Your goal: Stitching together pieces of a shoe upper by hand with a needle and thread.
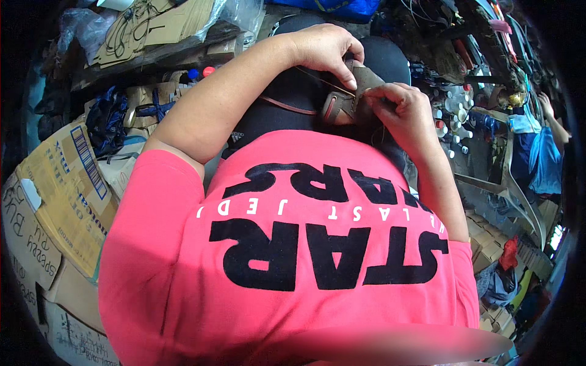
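A brown leather shoe (366, 79) rests on my lap, against my dark trousers. My left hand (329, 53) is closed on its upper edge, thumb on the near side and fingers bent over the far side. My right hand (403, 107) is at the shoe's right side, thumb and forefinger pinched together near the leather. What sits in that pinch is too small to make out. A pale thread (332, 87) runs below my left thumb toward the shoe. Over my left thigh lies a thin reddish-brown strap (287, 107). The shoe's underside is hidden.
Cardboard boxes (67, 195) stand close at my left. Flat brown card pieces with dark cords (149, 33) lie on a bench at the far left. Several small bottles (455, 116) crowd the right side, near a blue bag (545, 161). Another person's arm (552, 119) shows at the far right.
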The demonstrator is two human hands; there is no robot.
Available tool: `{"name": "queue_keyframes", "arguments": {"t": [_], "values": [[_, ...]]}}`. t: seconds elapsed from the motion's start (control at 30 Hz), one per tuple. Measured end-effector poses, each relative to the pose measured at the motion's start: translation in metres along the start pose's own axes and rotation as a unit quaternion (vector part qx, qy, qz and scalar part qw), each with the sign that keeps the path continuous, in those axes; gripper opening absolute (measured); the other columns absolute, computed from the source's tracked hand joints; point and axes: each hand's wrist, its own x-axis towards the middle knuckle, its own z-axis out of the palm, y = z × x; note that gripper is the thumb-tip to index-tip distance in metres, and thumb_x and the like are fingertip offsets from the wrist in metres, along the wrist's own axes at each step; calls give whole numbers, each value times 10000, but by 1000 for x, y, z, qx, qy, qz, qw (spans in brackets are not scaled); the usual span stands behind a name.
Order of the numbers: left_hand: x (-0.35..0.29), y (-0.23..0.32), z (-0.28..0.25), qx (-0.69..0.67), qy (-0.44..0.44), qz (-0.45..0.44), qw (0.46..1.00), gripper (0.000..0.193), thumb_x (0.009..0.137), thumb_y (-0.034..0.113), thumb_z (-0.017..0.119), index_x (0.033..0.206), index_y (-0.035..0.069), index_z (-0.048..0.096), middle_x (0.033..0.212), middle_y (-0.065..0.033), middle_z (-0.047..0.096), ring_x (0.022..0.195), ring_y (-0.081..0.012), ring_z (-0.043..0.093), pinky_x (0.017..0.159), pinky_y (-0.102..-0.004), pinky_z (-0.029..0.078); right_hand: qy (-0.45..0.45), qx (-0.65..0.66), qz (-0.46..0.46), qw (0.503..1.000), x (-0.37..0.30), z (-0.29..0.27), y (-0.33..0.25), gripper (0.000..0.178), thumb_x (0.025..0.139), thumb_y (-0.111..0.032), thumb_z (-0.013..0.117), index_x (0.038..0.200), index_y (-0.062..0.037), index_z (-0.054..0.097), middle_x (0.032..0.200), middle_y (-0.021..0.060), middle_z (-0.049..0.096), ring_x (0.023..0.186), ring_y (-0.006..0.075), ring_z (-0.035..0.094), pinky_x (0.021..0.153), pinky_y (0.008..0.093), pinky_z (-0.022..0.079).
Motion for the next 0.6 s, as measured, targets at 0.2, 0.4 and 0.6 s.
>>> {"name": "queue_keyframes", "arguments": {"t": [0.2,0.4,0.6], "values": [[2,-1,1,-3,-8,2,1000,462,627,314,848,969,48,688,860,-108,669,790,-216,633,709,-329,491,4,-15,-9,1000,0,2,6,124,751,-91,694,870,-69,723,781,153,669,714,315,668,673,365,532],[2,-4,2,-12,-5,9,1000,462,628,320,847,965,47,687,865,-106,669,794,-216,632,710,-330,491,-12,-58,-25,998,2,-3,0,115,756,-113,692,857,-69,724,770,158,669,682,319,671,653,361,540],[1,4,-2,-7,-14,-12,1000,469,624,320,845,967,43,685,880,-113,665,820,-229,634,731,-334,490,-4,-116,-53,992,3,1,0,113,770,-134,693,843,-48,697,761,153,667,688,316,663,626,361,525]]}}
